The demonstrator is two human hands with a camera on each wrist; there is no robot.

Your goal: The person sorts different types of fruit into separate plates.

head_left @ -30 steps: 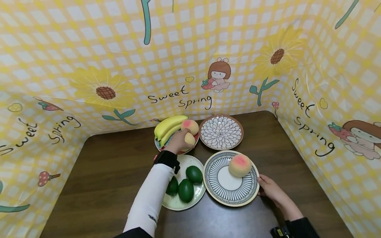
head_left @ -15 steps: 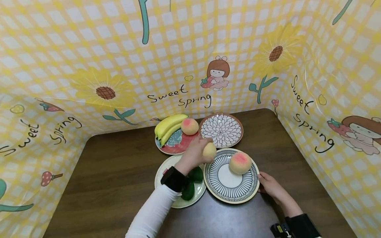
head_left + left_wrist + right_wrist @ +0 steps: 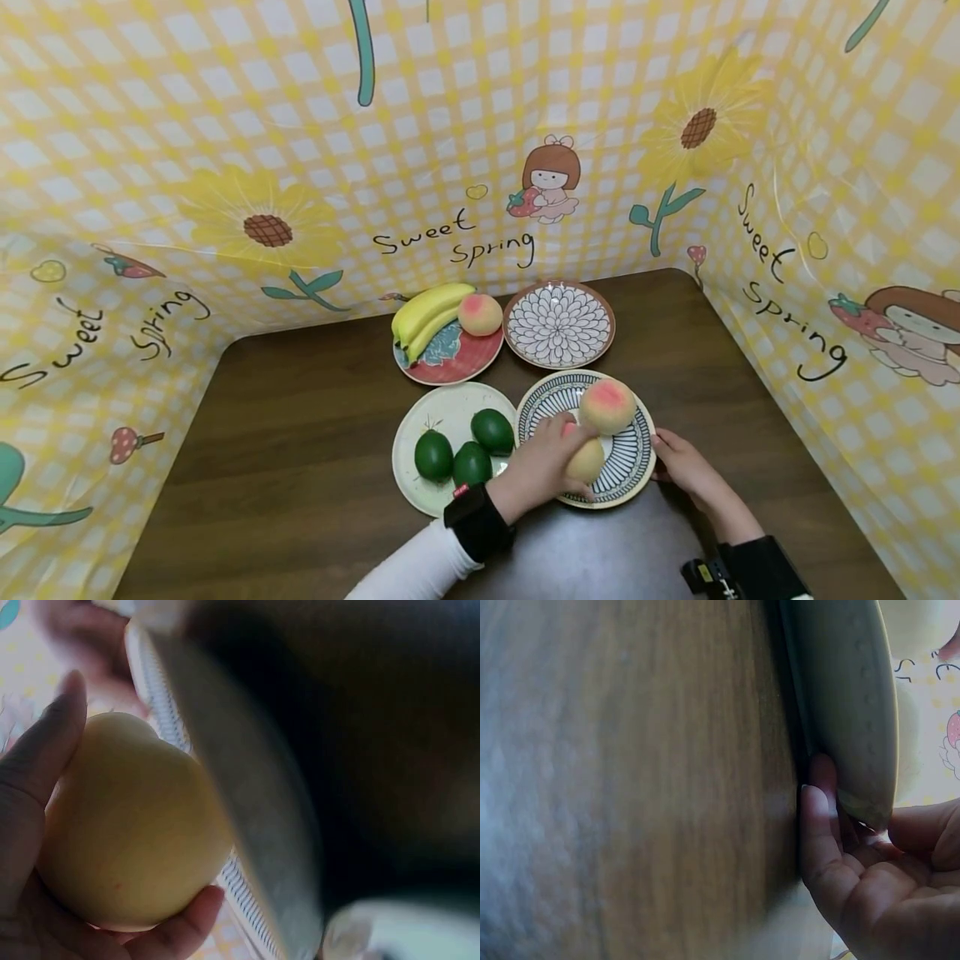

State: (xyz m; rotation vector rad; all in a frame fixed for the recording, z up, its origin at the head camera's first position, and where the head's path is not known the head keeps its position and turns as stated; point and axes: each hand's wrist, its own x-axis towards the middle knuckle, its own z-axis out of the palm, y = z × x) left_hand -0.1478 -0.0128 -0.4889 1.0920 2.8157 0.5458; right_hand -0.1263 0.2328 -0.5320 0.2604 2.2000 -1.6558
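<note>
My left hand [image 3: 543, 467] grips a peach [image 3: 587, 462], low over the near part of a blue-and-white patterned plate [image 3: 628, 454]. In the left wrist view, thumb and fingers curl round the pale underside of that peach [image 3: 135, 825], right at the plate's edge. A second peach [image 3: 607, 406] with a pink top sits on the same plate, towards the back. My right hand [image 3: 690, 471] pinches the plate's right rim. From the right wrist, the thumb shows on the upper side and fingers [image 3: 821, 832] underneath, by the wooden table [image 3: 667, 787].
Left of the patterned plate, a pale green plate [image 3: 408, 417] bears several dark green oval fruits [image 3: 433, 456]. Behind it, a red-and-blue plate [image 3: 480, 357] carries bananas [image 3: 431, 317] and a peach [image 3: 480, 314]. A brown-rimmed flower plate [image 3: 558, 325] stands at the back, before a checked cloth [image 3: 337, 167].
My left hand has carried the peach from the red-and-blue plate rightward and towards me, over the patterned plate. My right hand keeps its hold on the rim.
</note>
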